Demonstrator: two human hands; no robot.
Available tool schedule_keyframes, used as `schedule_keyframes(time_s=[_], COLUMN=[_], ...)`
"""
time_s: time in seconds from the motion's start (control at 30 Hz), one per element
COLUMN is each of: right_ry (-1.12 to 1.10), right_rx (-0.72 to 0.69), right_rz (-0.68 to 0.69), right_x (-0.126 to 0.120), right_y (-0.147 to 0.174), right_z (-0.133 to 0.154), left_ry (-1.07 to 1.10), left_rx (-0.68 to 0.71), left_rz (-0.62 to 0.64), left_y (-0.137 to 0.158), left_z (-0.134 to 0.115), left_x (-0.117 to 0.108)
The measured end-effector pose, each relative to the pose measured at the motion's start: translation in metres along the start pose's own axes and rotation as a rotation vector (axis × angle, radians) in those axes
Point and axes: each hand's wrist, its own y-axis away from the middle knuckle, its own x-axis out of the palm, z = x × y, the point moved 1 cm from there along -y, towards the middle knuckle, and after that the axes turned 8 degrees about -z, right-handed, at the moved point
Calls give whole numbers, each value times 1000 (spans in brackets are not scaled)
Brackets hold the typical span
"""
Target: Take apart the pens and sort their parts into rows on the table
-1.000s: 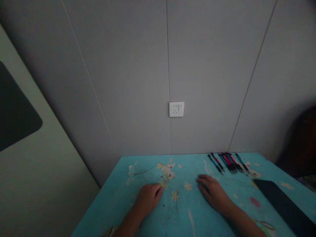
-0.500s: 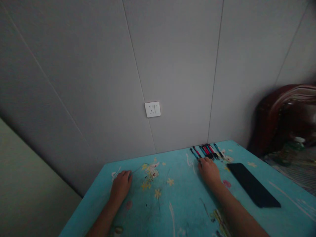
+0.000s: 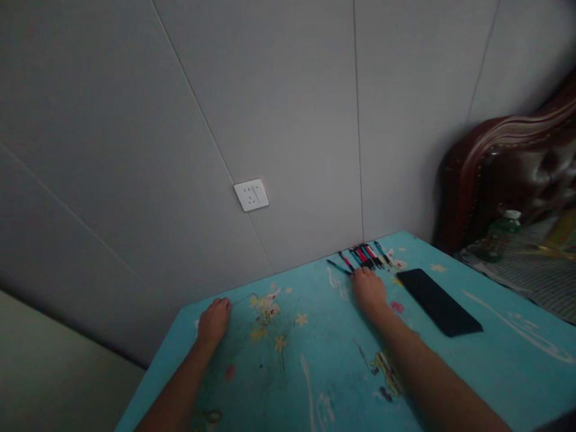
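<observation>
My right hand (image 3: 369, 291) is at the far side of the table, fingers closed on the near end of a blue pen (image 3: 338, 266). This pen slants out to the left of the fingertips. Just beyond the hand, a pink-and-black pen (image 3: 346, 261) lies by itself, and several blue, red and black pens (image 3: 366, 257) lie close together. One more dark blue pen (image 3: 382, 252) sits at the right end of the row. My left hand (image 3: 215, 321) rests on the table's far left part, holding nothing, its fingers laid on the cloth and partly hidden.
A black flat case (image 3: 438, 301) lies right of my right forearm. The table has a turquoise flowered cover (image 3: 333, 348) and meets a grey wall with a white socket (image 3: 251, 195). To the right stand a leather headboard (image 3: 526, 168) and a green bottle (image 3: 501, 234).
The blue pen at my right fingers has swung away from the row and now slants more to the left. My view has turned to the right. The left hand stays on the table.
</observation>
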Motion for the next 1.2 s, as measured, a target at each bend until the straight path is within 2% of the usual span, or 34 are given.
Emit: schedule_keyframes(time_s=[0.1, 0.17, 0.23, 0.3, 0.4, 0.47, 0.57, 0.63, 0.8, 1.03, 1.2], right_ry=[-52, -193, -409, -613, -828, -917, -936, -868, -715, -713, -854], right_rx=[-57, -154, -285, -403, -491, -453, -325, -298, -339, -431, -504], right_rz=[-6, 36, 121, 212, 286, 290, 322, 364, 424, 444, 412], right_x=[-10, -15, -20, -25, -33, -36, -34, -30, -22, -44, -42], right_y=[1, 10, 26, 49, 82, 95, 99, 96, 93, 102, 111], right_z=[9, 23, 43, 67, 103, 123, 143, 152, 153, 133, 131], left_ry=[-3, 54, 167, 277, 396, 409, 402, 410, 436, 580, 657], left_rx=[-33, 15, 176, 375, 561, 622, 621, 597, 483, 527, 485], left_rz=[-55, -162, -270, -308, -268, -192, -92, -76, -35, 67, 79], left_y=[2, 13, 32, 56, 85, 95, 99, 100, 103, 109, 109], left_z=[-8, -27, -54, -82, -107, -108, -95, -88, -93, -105, -100], left_x=[-9, -20, -31, -40, -48, -48, -43, -40, -44, -61, -64])
